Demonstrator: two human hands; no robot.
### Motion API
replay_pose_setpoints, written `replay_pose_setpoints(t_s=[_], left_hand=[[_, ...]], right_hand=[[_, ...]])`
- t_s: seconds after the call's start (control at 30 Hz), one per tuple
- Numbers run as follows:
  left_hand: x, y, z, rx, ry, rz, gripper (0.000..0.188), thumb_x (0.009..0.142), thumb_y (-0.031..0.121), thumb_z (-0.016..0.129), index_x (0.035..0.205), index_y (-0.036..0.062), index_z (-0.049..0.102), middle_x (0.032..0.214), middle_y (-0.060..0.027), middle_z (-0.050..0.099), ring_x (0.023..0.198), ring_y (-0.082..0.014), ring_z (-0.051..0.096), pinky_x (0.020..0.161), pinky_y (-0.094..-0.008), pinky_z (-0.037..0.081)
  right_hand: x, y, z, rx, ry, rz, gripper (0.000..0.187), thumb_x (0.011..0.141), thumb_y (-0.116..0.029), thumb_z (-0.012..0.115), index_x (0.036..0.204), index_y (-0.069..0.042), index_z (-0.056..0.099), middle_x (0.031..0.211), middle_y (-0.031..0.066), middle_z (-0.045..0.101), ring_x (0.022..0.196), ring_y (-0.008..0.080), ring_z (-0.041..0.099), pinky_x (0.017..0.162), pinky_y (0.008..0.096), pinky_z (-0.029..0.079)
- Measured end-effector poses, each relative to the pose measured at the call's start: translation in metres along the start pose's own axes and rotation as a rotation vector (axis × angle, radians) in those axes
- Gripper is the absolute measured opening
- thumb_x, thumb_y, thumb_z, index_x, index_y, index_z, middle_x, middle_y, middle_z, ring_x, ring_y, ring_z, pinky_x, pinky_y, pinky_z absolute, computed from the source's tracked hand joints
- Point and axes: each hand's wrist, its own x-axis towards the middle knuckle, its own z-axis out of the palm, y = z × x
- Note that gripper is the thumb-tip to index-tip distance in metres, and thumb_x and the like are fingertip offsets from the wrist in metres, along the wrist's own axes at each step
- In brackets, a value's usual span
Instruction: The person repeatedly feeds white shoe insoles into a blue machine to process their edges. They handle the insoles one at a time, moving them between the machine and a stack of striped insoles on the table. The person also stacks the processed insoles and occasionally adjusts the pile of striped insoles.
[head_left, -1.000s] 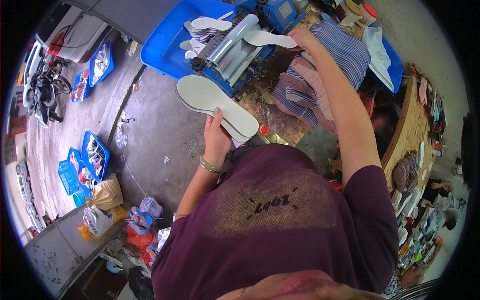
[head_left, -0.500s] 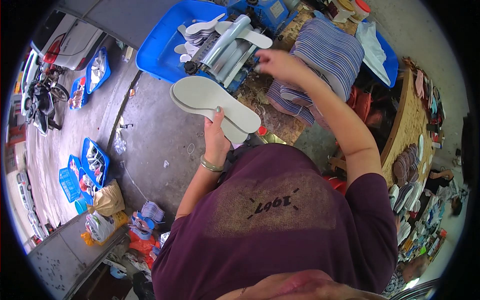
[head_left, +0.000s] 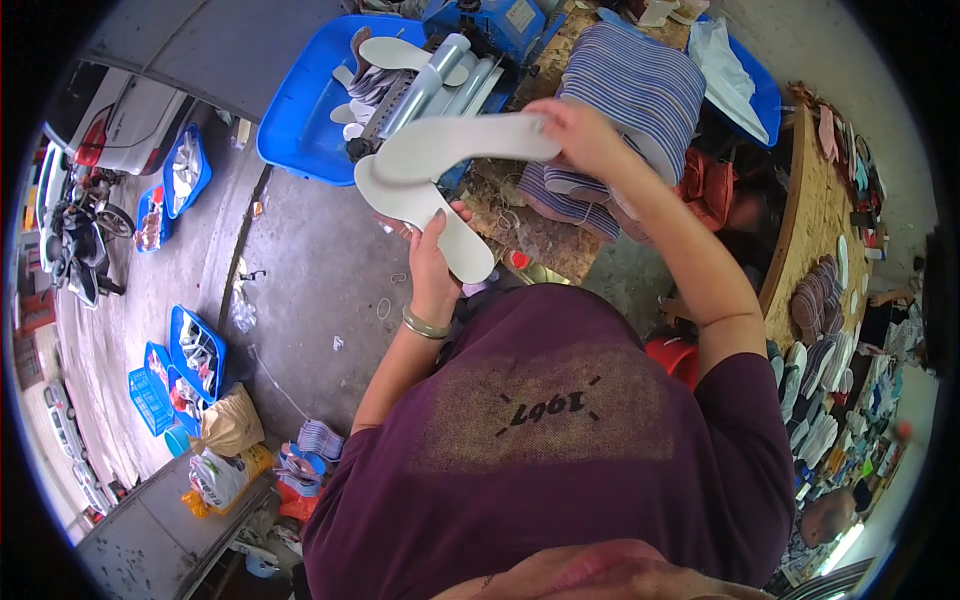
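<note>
My left hand (head_left: 432, 265) holds a white insole (head_left: 462, 240), thumb on top and fingers beneath it. Pinched by one end in my right hand (head_left: 578, 138) is a second white insole (head_left: 480, 138), slightly smeared by motion. It lies across and above the wide end of the first one; whether they touch I cannot tell. Just beyond both hands stands a blue machine with metal rollers (head_left: 432, 85). Another white insole (head_left: 395, 53) sticks out from the rollers' left side, over a pile of insoles (head_left: 372, 88) in a blue tub (head_left: 290, 125).
To the right of the machine, a wooden bench (head_left: 510, 215) bears large stacks of striped insoles (head_left: 635, 85). A blue bin with a white plastic bag (head_left: 725, 80) is behind them. More blue baskets (head_left: 195, 350) and sacks (head_left: 228, 425) sit on the floor at left. A wooden table (head_left: 800, 220) runs along the right.
My right hand, empty before, has taken one insole from the pair in my left hand. The insole at the rollers has shifted left through them toward the tub.
</note>
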Motion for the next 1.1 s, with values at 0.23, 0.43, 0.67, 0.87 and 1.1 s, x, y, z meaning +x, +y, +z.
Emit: replay_pose_setpoints(t_s=[0.23,0.43,0.67,0.87,1.1], left_hand=[[-0.003,-0.001,-0.012,-0.021,-0.028,-0.026,0.026,0.091,0.011,0.049,0.114,0.0009,0.048,0.101,-0.0121,0.063,0.087,-0.0211,0.062,0.076,-0.0337,0.054],[-0.008,0.003,-0.023,-0.027,0.004,-0.035,0.028,0.091,0.010,0.048,0.117,0.0032,0.045,0.104,-0.0122,0.062,0.091,-0.0208,0.062,0.079,-0.0339,0.054],[-0.011,0.008,-0.024,-0.022,0.049,-0.025,0.026,0.091,0.010,0.049,0.116,0.0040,0.046,0.105,-0.0120,0.063,0.090,-0.0197,0.063,0.076,-0.0334,0.055],[-0.008,0.008,-0.026,-0.033,0.044,-0.023,0.026,0.090,0.010,0.049,0.116,0.0041,0.046,0.104,-0.0118,0.063,0.088,-0.0196,0.063,0.075,-0.0328,0.055],[-0.010,0.007,-0.020,0.030,0.021,-0.012,0.028,0.093,0.014,0.044,0.117,0.0017,0.047,0.107,-0.0124,0.062,0.091,-0.0188,0.062,0.074,-0.0321,0.056]], right_hand=[[0.068,0.030,-0.072,0.129,0.167,0.183,0.033,0.094,-0.006,0.044,0.125,0.004,0.052,0.101,0.0151,0.064,0.076,0.0219,0.068,0.063,0.0287,0.058],[0.101,0.028,-0.065,0.182,0.213,0.219,0.030,0.091,-0.001,0.042,0.116,0.010,0.053,0.108,0.0232,0.060,0.079,0.0329,0.067,0.061,0.0352,0.060],[0.128,0.038,-0.052,0.189,0.172,0.272,0.036,0.092,-0.003,0.042,0.126,0.009,0.048,0.111,0.0220,0.059,0.083,0.0299,0.067,0.067,0.0329,0.059],[0.135,0.029,-0.040,0.196,0.128,0.302,0.036,0.091,-0.001,0.042,0.125,0.011,0.048,0.114,0.0224,0.058,0.084,0.0299,0.067,0.068,0.0336,0.059],[0.144,0.046,-0.021,-0.080,0.119,0.305,0.042,0.089,-0.007,0.053,0.130,0.002,0.048,0.124,0.0176,0.055,0.090,0.0288,0.066,0.070,0.0334,0.057]])
